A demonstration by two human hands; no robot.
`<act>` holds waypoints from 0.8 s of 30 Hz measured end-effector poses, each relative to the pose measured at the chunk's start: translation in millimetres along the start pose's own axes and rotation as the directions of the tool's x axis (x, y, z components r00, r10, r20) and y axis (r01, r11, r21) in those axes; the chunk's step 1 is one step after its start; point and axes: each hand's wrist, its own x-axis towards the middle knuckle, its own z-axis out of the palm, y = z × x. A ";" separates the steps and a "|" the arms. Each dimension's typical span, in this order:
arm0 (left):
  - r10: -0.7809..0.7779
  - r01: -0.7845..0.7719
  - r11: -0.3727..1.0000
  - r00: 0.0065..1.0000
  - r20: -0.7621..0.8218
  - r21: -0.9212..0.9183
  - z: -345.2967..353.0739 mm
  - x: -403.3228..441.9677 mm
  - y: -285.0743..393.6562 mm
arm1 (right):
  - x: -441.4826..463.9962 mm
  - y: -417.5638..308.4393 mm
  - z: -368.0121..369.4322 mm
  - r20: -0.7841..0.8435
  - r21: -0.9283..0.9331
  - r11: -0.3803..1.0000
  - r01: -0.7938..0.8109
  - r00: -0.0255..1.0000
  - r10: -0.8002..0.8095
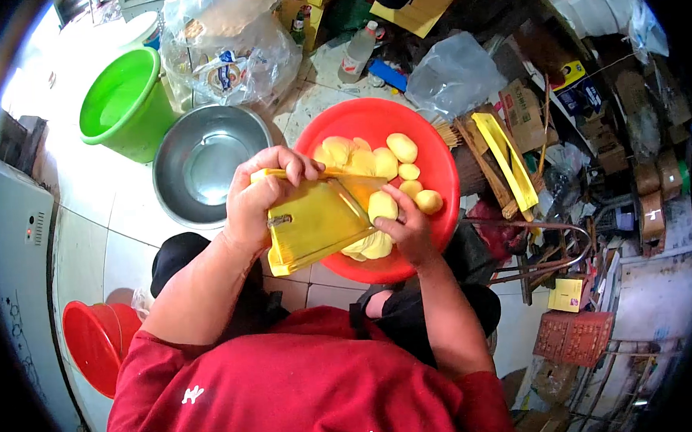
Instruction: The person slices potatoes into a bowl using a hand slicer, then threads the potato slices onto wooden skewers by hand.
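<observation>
A yellow mandoline slicer [315, 221] is tilted over the near left rim of a wide red basin [443, 165]. My left hand [261, 190] grips its upper left end, fingers wrapped over the edge. At the slicer's right end, my right hand [410, 227] holds a peeled potato [383, 206] between thumb and fingers, by the blade area. Inside the basin lie several whole peeled potatoes [402, 147]. Thin potato slices [369, 247] are heaped below the slicer, and more pale yellow pieces lie behind it, partly hidden.
A steel basin [176, 173] and a green bucket [144, 109] stand on the tiled floor to the left. Near my left side is a red bucket [89, 347]. Plastic bags [456, 74], a bottle [359, 52], and a yellow trough-shaped piece [506, 159] surround the basin's far and right sides.
</observation>
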 end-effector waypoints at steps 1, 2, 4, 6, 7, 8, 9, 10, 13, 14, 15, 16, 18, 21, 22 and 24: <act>0.033 -0.033 0.999 0.999 0.008 -0.016 -1.1 0.2 -1.5 | -0.4 0.4 1.9 -0.024 0.080 0.997 -0.007 1.000 0.009; 0.015 -0.015 1.000 1.000 -0.001 -0.020 -0.2 -1.1 -1.4 | 0.5 7.9 -1.4 -0.115 -0.083 0.996 0.029 0.993 -0.038; 0.054 -0.057 0.991 0.998 -0.025 -0.120 2.8 1.3 3.2 | -4.8 1.5 -4.0 -0.168 0.287 0.957 -0.052 0.980 0.103; 0.065 -0.067 0.992 0.998 -0.026 -0.108 -2.2 4.2 8.3 | -6.3 11.2 -13.0 -0.227 0.469 0.883 -0.005 0.966 0.126; 0.080 -0.083 0.991 0.996 -0.032 -0.109 -4.4 5.1 10.7 | -5.6 14.4 -17.6 -0.278 0.628 0.776 0.060 0.949 0.151; 0.095 -0.099 0.989 0.995 -0.039 -0.109 -5.1 6.0 12.0 | -7.0 17.3 -22.6 -0.281 0.628 0.776 0.064 0.948 0.150; 0.095 -0.098 0.989 0.995 -0.036 -0.110 -4.2 6.6 11.6 | -10.5 17.1 -25.2 -0.317 0.685 0.723 0.090 0.930 0.184; 0.148 -0.153 0.984 0.987 -0.056 -0.097 -3.0 7.6 10.6 | -12.6 17.0 -27.3 -0.349 0.735 0.667 0.120 0.911 0.221; 0.215 -0.223 0.971 0.971 -0.100 -0.082 3.2 8.6 5.3 | -18.9 15.8 -27.5 -0.385 0.757 0.640 0.133 0.882 0.272; 0.234 -0.244 0.967 0.965 -0.123 -0.077 5.4 9.6 4.0 | -20.6 15.6 -26.2 -0.397 0.765 0.628 0.141 0.871 0.288; 0.237 -0.247 0.966 0.964 -0.120 -0.077 5.9 10.8 1.9 | -22.4 17.5 -25.4 -0.398 0.765 0.628 0.145 0.872 0.284; 0.221 -0.228 0.972 0.969 -0.112 -0.056 5.9 12.0 -0.9 | -24.1 21.1 -24.5 -0.365 0.765 0.633 0.118 0.890 0.275; 0.210 -0.214 0.976 0.972 -0.103 -0.031 7.7 12.9 -1.0 | -24.6 23.5 -21.1 -0.327 0.765 0.638 0.092 0.908 0.262; 0.175 -0.176 0.984 0.981 -0.079 0.000 7.7 13.0 2.0 | -23.2 21.7 -13.4 -0.347 0.723 0.685 0.090 0.905 0.247; 0.176 -0.177 0.984 0.981 -0.081 0.000 5.9 13.0 2.9 | -22.2 18.2 -10.6 -0.345 0.722 0.686 0.089 0.906 0.246; 0.134 -0.132 0.988 0.991 -0.024 0.077 3.3 12.4 5.6 | -19.9 8.4 -5.2 -0.363 0.664 0.744 0.077 0.903 0.230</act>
